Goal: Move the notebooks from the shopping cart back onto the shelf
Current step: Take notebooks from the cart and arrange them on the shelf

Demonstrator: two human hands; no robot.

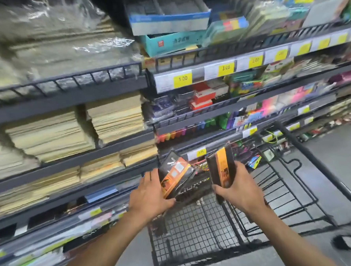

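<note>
Notebooks number two here, both dark-covered with an orange band and wrapped in glossy film. The left notebook is tilted, its top leaning right, and the left hand grips it with fingers laid along its near edge and the thumb under its lower corner. The right notebook stands nearly upright, pinched by its lower half in the right hand. Both hang in the air above the one shopping cart, close together but apart, and neither has reached the shelf yet. I can make out no further notebook on the cart's mesh floor, though a dark blur at its far end leaves that unsure. The step in hand looks like carrying this pair across to the shelving on the left. I would judge it best to place them one at a time, since each hand is full. The film is probably slippery, so a grip nearer the middle of each cover should be steadier. Each should be lifted over the raised wire rail at the shelf front and slid in flat. Which tier they belong on I cannot tell. Several yellow price tags line the rails, too blurred to count firmly.
</note>
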